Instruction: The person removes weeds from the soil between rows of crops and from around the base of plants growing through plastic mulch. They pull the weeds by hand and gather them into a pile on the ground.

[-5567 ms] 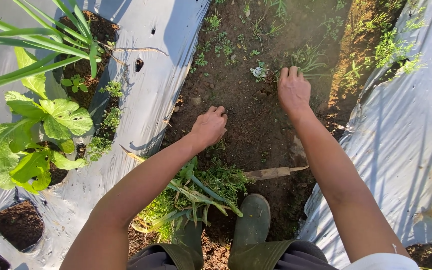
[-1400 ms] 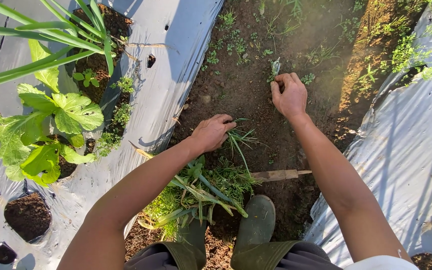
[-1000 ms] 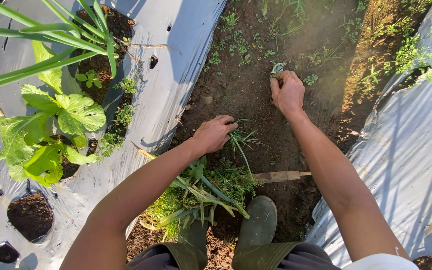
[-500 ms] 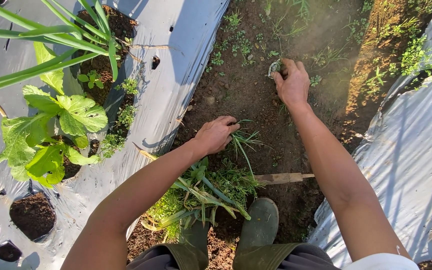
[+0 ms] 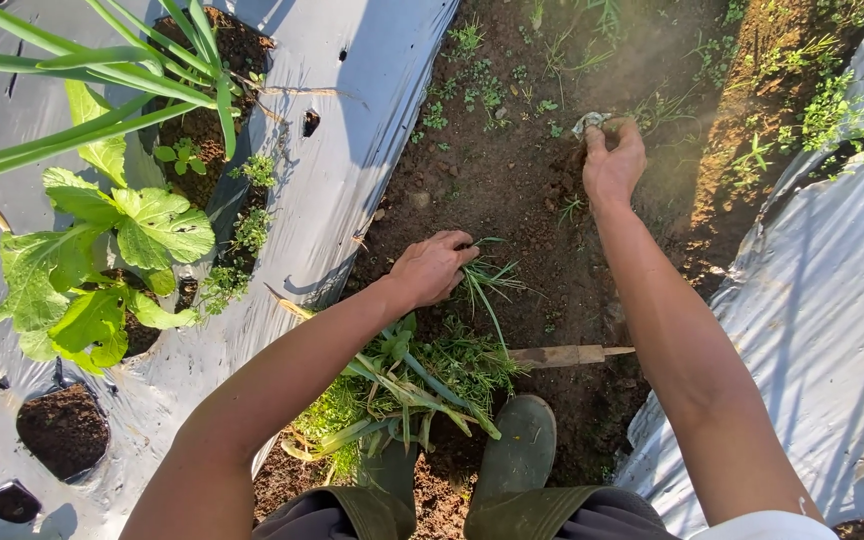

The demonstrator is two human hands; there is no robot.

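Since half a second ago, my right hand [image 5: 613, 165] has shifted further up and to the right along the bare soil strip [image 5: 512, 200], carrying the small pale scrap [image 5: 589, 123] with it. Its fingers are curled in tight, pinching that greyish scrap at the fingertips, low over the dirt. My left hand [image 5: 430, 268] has stayed where it was, resting on the soil with the fingers closed around a thin bunch of grassy weeds [image 5: 487, 280], whose blades fan out to the right of the knuckles. Just below it, a pile of pulled greens [image 5: 402, 385] lies against my two green rubber boots [image 5: 517, 440]. A wooden-handled tool [image 5: 567, 354] lies flat on the ground to the right of the pile, touched by neither hand. Silver plastic mulch [image 5: 352, 90] covers the bed on the left, with a leafy green plant [image 5: 102, 260] growing through a hole in it; more sheeting [image 5: 832, 280] lies at the right.
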